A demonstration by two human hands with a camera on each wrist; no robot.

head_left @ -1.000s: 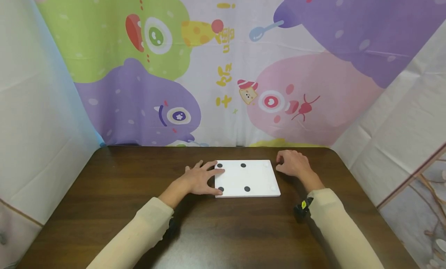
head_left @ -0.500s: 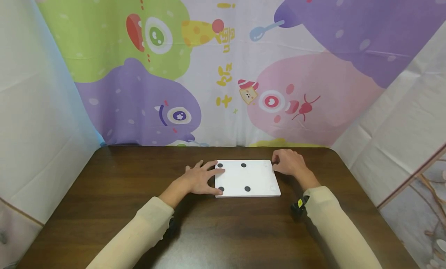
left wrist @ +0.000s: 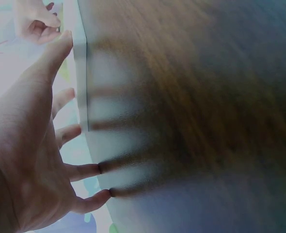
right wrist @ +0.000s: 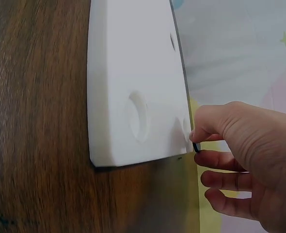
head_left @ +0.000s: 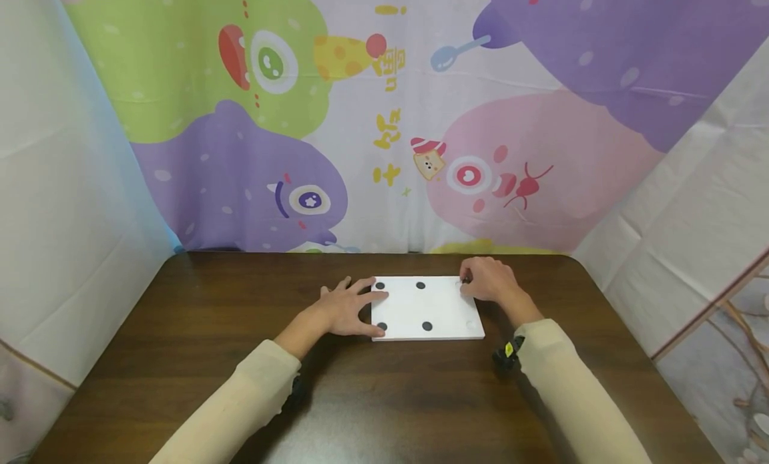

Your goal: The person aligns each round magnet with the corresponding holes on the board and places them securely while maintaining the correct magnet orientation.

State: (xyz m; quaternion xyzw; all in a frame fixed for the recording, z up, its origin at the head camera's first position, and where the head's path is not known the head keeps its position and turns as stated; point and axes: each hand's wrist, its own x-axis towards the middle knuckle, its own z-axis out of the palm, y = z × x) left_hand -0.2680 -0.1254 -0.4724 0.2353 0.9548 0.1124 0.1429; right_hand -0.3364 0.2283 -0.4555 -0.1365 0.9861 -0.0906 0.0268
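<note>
A white rectangular board (head_left: 447, 308) lies flat on the table. Small black discs sit at its left corners and mid-edges, among them the far middle disc (head_left: 420, 286) and the near middle disc (head_left: 427, 326). Spread fingers of my left hand (head_left: 342, 310) rest on the board's left end, the thumb by the near-left disc (head_left: 382, 326). Above the far-right corner, my right hand (head_left: 492, 280) pinches a small black disc (right wrist: 197, 147) between thumb and index finger, close to the far-right round recess (right wrist: 185, 128). The near-right recess (right wrist: 139, 116) holds no disc.
The dark wooden table (head_left: 384, 397) reaches back to a hanging cartoon curtain (head_left: 384, 217) right behind its far edge. Pale cloth sheets (head_left: 709, 203) hang on both sides. A dark wrist device (head_left: 507, 354) sits by the right cuff.
My right hand has moved left from beside the board to over its far-right corner, and the black disc in its fingers now shows. The left hand and board have stayed in place.
</note>
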